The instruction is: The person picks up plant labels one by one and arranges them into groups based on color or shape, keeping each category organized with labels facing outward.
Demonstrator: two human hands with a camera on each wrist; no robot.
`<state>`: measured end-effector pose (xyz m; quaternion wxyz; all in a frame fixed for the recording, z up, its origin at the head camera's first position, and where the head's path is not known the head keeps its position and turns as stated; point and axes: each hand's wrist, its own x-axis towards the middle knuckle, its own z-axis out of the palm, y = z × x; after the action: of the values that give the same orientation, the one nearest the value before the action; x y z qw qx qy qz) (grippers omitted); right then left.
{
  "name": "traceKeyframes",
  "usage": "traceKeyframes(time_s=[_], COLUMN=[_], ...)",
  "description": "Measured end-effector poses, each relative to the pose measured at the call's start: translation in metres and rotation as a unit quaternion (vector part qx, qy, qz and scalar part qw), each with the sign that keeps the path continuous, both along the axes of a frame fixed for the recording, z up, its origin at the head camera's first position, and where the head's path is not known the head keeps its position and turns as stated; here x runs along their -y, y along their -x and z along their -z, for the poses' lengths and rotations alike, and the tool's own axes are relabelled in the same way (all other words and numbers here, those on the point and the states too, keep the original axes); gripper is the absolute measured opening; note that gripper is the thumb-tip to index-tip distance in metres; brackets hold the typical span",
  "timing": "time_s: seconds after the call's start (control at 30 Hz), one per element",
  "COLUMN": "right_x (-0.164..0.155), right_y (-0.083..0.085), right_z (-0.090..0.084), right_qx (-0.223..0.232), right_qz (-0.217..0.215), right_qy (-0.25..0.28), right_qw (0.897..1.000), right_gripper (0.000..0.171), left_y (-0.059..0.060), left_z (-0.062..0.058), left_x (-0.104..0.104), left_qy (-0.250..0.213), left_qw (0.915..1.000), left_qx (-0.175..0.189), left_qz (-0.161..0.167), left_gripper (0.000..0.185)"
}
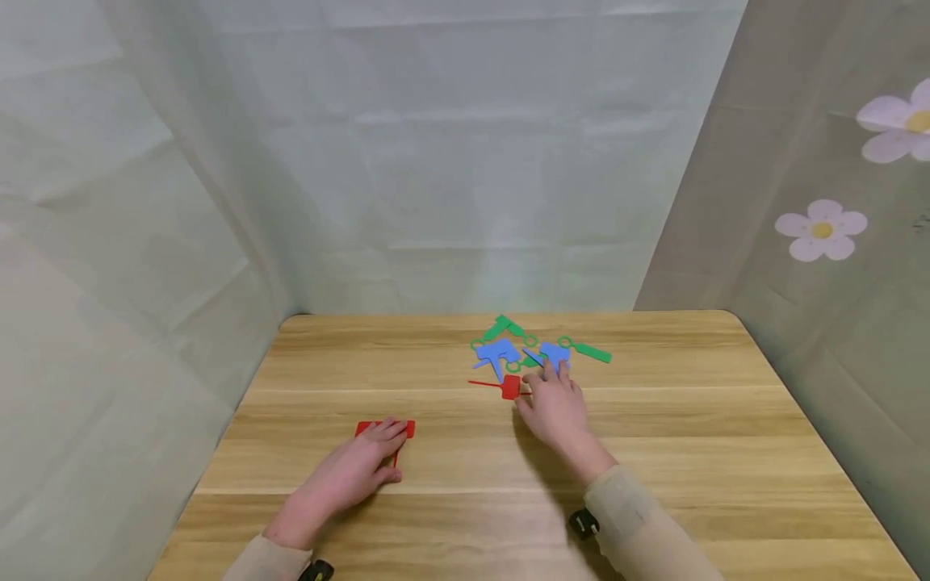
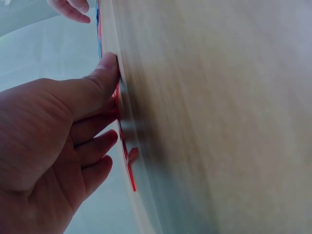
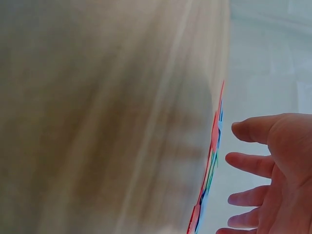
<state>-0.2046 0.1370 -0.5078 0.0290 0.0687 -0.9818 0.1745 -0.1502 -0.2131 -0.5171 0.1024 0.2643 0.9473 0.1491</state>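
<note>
Head view: two hands are on a wooden desk (image 1: 654, 452). The left hand (image 1: 356, 472) lies flat on a red tag (image 1: 405, 428) near the front of the desk. Its grip is open, with straight fingers pressing the tag down. In the left wrist view the thumb (image 2: 100, 80) touches the desk and the red tag (image 2: 127, 156) peeks out beside the fingers.

The right hand (image 1: 555, 407) is farther back, by a small pile of tags. Its grip is open too, fingers spread and loose, holding nothing. Its fingertips are right beside another red tag (image 1: 508, 386) with a thin tail. Just behind that lie blue tags (image 1: 498, 353) and green tags (image 1: 590, 351), all mixed together. The right wrist view shows the spread fingers (image 3: 251, 163) close to the colored tag edges.
</note>
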Motion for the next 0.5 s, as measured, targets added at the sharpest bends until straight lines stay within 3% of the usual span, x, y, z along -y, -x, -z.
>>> traceKeyframes(time_s=[0.5], right_x=[0.0017], right_y=[0.011], right_z=[-0.0029], right_qx=[0.039], right_qz=[0.007], right_qy=[-0.02], right_qw=[0.999], right_gripper=[0.05], left_y=[0.0005], left_z=[-0.0029], left_x=[-0.0022], left_qy=[0.004], left_qw=[0.9999], left_qx=[0.007], left_qz=[-0.008], left_gripper=[0.064])
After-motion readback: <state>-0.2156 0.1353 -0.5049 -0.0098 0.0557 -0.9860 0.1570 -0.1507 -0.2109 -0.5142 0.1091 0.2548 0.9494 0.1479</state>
